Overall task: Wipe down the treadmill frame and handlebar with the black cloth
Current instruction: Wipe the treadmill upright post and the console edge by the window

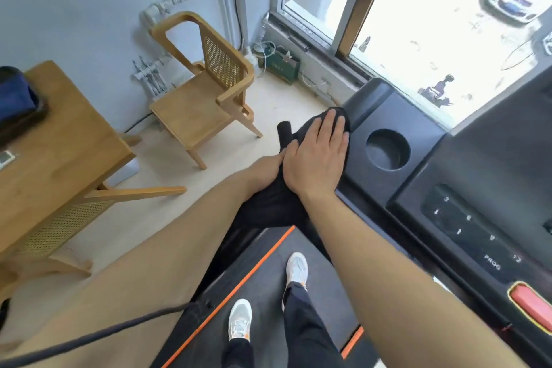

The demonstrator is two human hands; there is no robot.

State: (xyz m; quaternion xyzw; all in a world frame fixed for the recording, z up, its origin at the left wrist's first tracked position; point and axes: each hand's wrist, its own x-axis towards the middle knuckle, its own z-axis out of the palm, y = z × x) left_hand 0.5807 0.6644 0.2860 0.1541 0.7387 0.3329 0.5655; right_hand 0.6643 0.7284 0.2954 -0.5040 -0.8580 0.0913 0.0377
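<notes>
Your right hand (318, 155) lies flat, fingers (328, 125) spread, pressing the black cloth (274, 203) onto the left edge of the treadmill console (373, 116), just beside its round cup holder (387, 149). Your left hand (268, 167) is mostly hidden under the right; its fingers cannot be made out. Your feet stand on the treadmill belt (268, 272).
</notes>
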